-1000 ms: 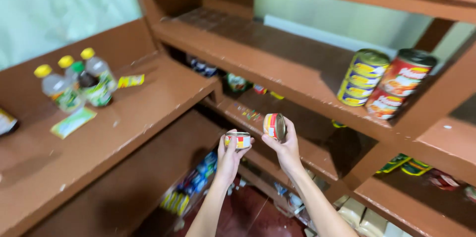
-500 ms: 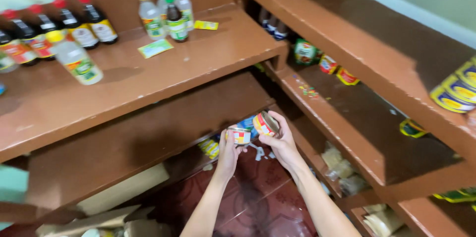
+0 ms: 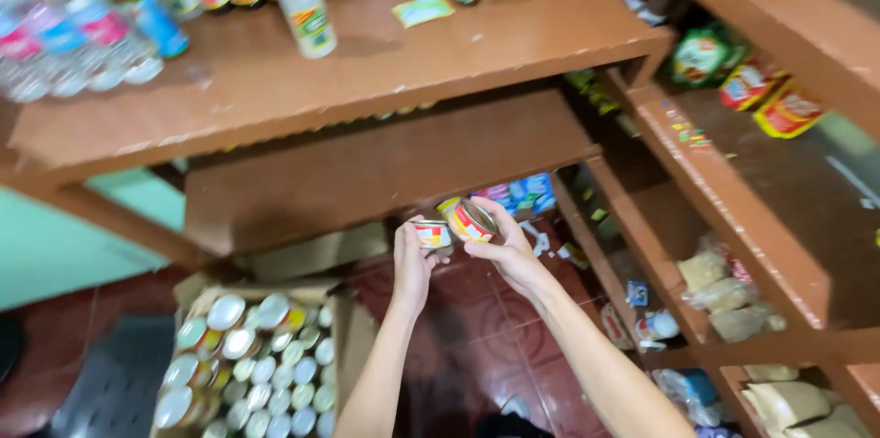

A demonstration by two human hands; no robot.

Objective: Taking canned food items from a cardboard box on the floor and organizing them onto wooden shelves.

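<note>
My left hand grips a small round tin can with a red and yellow label. My right hand grips a second tin can of the same kind, tilted so its silver lid shows. Both hands are raised side by side, the two cans almost touching, in front of the lower brown shelf. Below and to the left, a cardboard box on the red tiled floor holds several more cans with silver lids.
The upper brown shelf carries sauce bottles and water bottles. Shelves on the right hold red and green packets and bagged goods. Blue packs lie under the lower shelf.
The view has swung down and left, bringing the box of cans on the floor into sight. Both hands still hold their cans close together.
</note>
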